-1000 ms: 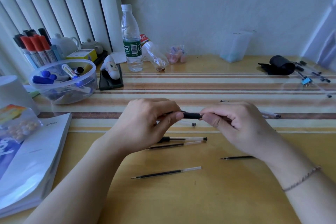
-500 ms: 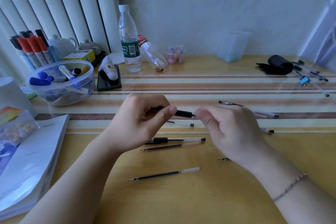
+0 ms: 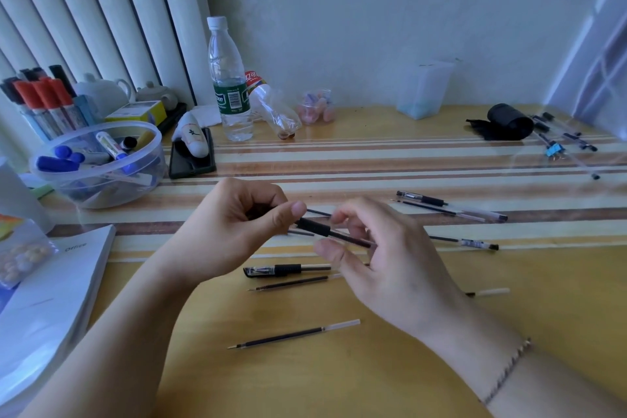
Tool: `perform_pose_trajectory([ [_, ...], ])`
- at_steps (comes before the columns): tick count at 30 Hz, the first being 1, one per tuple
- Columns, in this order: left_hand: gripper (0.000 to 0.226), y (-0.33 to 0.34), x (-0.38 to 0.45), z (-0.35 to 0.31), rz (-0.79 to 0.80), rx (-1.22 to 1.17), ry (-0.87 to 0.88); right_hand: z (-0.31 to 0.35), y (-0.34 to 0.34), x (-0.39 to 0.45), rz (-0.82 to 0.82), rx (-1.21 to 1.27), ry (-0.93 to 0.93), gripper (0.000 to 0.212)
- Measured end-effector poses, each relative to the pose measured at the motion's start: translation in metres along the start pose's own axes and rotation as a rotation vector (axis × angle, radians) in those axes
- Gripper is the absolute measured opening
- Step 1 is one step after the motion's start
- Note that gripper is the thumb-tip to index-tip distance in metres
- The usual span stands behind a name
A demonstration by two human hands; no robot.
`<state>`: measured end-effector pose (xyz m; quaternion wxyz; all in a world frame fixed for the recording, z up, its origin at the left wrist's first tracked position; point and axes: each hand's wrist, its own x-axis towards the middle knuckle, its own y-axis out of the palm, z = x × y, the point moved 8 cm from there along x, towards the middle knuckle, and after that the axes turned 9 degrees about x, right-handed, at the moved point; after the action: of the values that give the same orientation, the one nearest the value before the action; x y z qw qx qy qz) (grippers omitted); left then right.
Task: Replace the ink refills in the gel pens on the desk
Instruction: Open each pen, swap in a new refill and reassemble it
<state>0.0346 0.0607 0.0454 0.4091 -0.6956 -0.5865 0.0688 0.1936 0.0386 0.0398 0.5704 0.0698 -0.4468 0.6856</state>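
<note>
My left hand (image 3: 234, 231) grips a gel pen (image 3: 314, 227) by its barrel, with the black grip section poking out past the thumb. A thin dark refill (image 3: 351, 239) sticks out of that grip toward my right hand (image 3: 390, 261), whose thumb and fingers close loosely around its far end. Both hands hover above the desk. Below them lie a capped black pen (image 3: 285, 270) and two loose refills (image 3: 291, 283) (image 3: 295, 334). Another refill (image 3: 490, 292) shows partly behind my right wrist.
More pens lie to the right (image 3: 451, 207) (image 3: 464, 243) and at the far right edge (image 3: 563, 142) next to a black pouch (image 3: 505, 125). A clear bowl of markers (image 3: 101, 163), a water bottle (image 3: 229, 78) and a book (image 3: 51, 299) occupy the left.
My right hand has moved right and away from the left, and a length of dark refill now shows between the pen's grip and its fingers. The left hand still holds the pen.
</note>
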Motion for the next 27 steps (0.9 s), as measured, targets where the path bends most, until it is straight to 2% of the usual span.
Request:
perform_pose_trajectory([
  [4, 0.034, 0.006, 0.0, 0.003, 0.033, 0.055, -0.016, -0.004, 0.0, 0.002, 0.04, -0.051, -0.019, 0.028],
  [9, 0.035, 0.0, -0.001, 0.012, 0.018, 0.095, -0.055, -0.018, -0.01, 0.006, 0.081, -0.089, 0.072, 0.012],
  [13, 0.035, -0.024, -0.002, 0.021, -0.117, 0.084, -0.136, -0.054, -0.037, 0.008, 0.16, -0.267, 0.298, 0.009],
  [16, 0.032, -0.032, -0.003, 0.023, -0.179, 0.063, -0.159, -0.077, -0.068, 0.01, 0.029, -0.367, 0.413, 0.013],
  [18, 0.034, -0.027, -0.002, 0.02, -0.161, 0.052, -0.136, -0.069, -0.076, 0.012, -0.11, -0.22, 0.344, 0.006],
  [19, 0.035, -0.023, -0.001, 0.018, -0.148, 0.048, -0.118, -0.058, -0.073, 0.014, -0.128, -0.091, 0.279, 0.006],
  [21, 0.037, -0.015, 0.0, 0.014, -0.125, 0.036, -0.082, -0.034, -0.055, 0.016, -0.057, 0.104, 0.163, 0.014],
  [24, 0.036, -0.005, 0.001, 0.012, -0.096, 0.027, -0.05, -0.019, -0.031, 0.014, 0.065, 0.122, 0.089, 0.025],
  [27, 0.037, 0.001, 0.001, 0.011, -0.056, 0.044, -0.028, -0.019, -0.026, 0.012, 0.11, 0.066, 0.073, 0.023],
])
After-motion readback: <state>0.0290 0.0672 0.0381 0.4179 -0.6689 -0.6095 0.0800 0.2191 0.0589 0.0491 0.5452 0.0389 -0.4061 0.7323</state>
